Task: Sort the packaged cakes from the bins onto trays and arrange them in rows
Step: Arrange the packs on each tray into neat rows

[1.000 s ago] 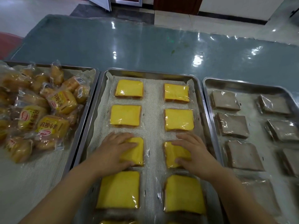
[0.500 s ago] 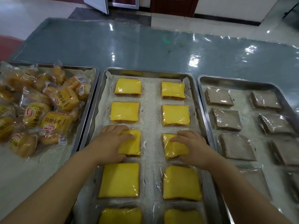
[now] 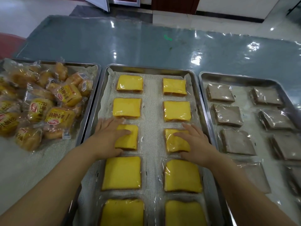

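Note:
Yellow packaged cakes lie in two columns on the mesh-lined middle tray [image 3: 146, 68]. My left hand [image 3: 107, 137] lies on the third-row cake of the left column [image 3: 130, 139], fingers across its top and thumb at its near edge. My right hand [image 3: 195, 144] holds the third-row cake of the right column [image 3: 172, 142] the same way, and that cake sits slightly askew. Two rows of yellow cakes lie beyond my hands and two rows lie nearer to me.
The left tray [image 3: 93, 95] holds a loose pile of packaged bread rolls [image 3: 60, 115]. The right tray [image 3: 236, 77] carries brown packaged cakes [image 3: 226, 115] in two columns. All three trays stand side by side on a table under glossy plastic sheeting [image 3: 146, 43].
Both hands have slid their cakes a little away from me, closing the gap to the second row. The view has tipped down, so another near row of yellow cakes shows.

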